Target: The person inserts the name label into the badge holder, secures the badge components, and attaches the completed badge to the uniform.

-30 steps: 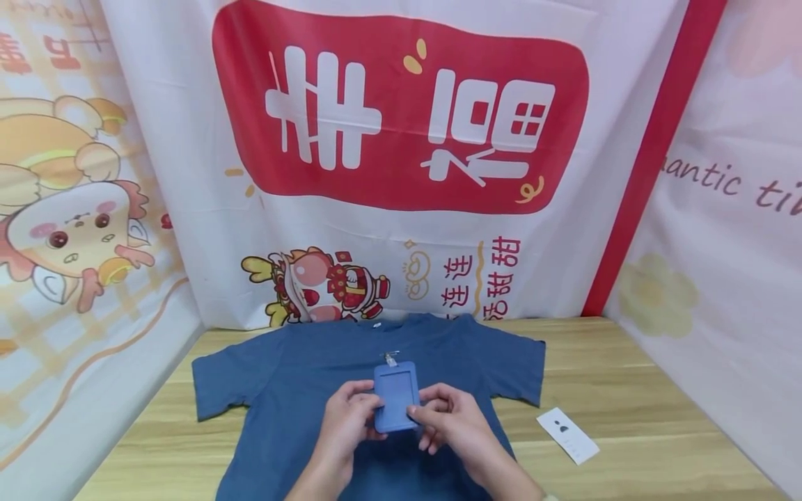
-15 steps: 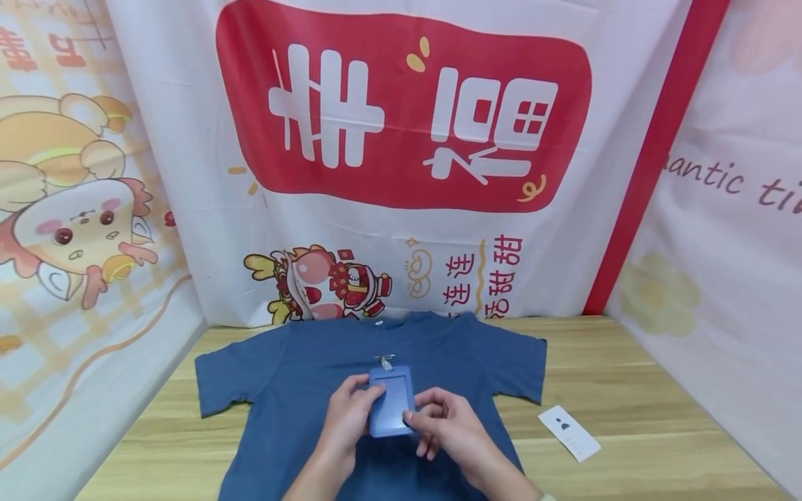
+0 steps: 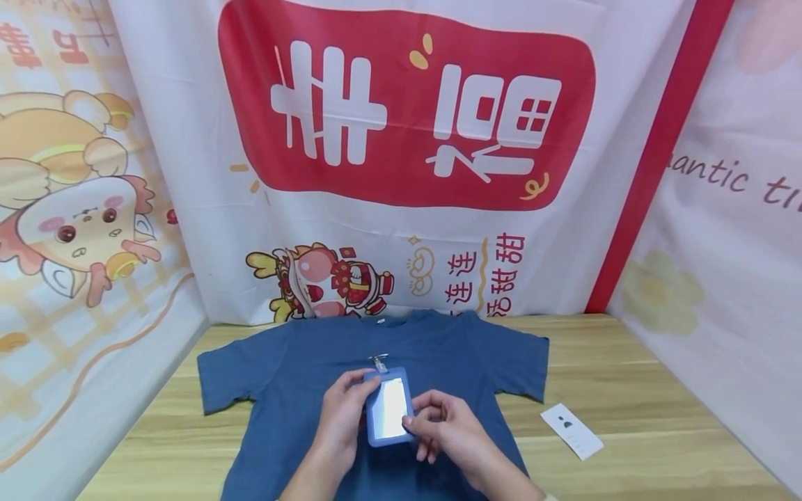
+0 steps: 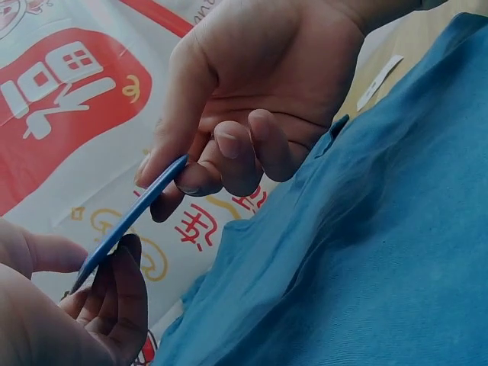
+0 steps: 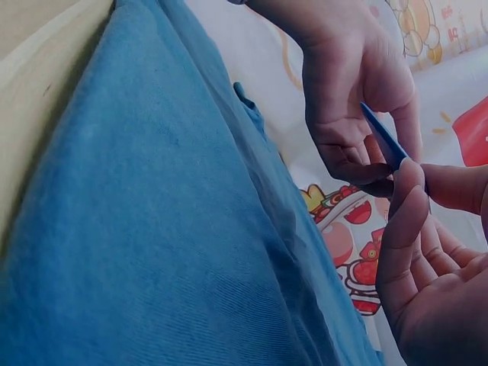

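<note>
A blue badge holder [image 3: 387, 409] with a metal clip [image 3: 379, 363] on its top edge is held above a dark blue T-shirt [image 3: 301, 396]. Light glares off its clear window. My left hand [image 3: 342, 410] grips its upper left side, thumb on the front face. The lower right edge is pinched between the thumb and fingers of my right hand [image 3: 447, 426]. Seen edge-on in the left wrist view, the badge holder [image 4: 130, 221] is thin and spans both hands. In the right wrist view the badge holder [image 5: 385, 139] is partly hidden by fingers.
The T-shirt lies spread on a wooden table [image 3: 639, 396], sleeves out to both sides. Right of it lies a white card [image 3: 571, 431] with a dark person symbol. Printed cloth walls [image 3: 413, 229] enclose the table at the back and sides.
The badge holder has moved slightly down and left and tilted, and glare now fills its window. My left thumb has shifted up towards its top edge. The card stays on the table.
</note>
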The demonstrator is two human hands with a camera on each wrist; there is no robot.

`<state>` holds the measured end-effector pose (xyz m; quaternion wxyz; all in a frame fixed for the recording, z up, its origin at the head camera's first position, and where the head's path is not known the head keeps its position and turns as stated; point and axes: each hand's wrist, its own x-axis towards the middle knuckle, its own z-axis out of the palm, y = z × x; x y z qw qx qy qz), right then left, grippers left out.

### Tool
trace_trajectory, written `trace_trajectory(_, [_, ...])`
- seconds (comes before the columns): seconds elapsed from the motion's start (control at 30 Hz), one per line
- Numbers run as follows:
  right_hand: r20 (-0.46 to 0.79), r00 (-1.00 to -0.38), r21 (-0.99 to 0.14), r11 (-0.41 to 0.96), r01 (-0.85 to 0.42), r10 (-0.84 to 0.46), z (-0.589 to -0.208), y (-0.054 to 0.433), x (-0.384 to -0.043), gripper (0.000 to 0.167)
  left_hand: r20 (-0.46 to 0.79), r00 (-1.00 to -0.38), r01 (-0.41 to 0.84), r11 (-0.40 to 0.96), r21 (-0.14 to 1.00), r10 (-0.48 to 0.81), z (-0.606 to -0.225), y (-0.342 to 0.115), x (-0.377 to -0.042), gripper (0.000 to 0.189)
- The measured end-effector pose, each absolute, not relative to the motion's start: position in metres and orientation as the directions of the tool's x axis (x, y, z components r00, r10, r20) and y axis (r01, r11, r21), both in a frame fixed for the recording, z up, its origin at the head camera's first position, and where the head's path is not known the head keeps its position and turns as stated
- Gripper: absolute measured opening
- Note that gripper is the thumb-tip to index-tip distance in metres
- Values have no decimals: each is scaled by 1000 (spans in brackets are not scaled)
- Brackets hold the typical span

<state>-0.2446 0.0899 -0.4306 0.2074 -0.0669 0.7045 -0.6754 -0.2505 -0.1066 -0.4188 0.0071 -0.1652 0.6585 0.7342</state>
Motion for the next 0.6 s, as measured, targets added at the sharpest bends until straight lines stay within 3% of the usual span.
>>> trace_trajectory(0.6, [-203, -904, -979, 104, 177, -377, -436, 89, -243, 30, -229, -948, -199, -149, 968, -221, -425, -98, -253, 37])
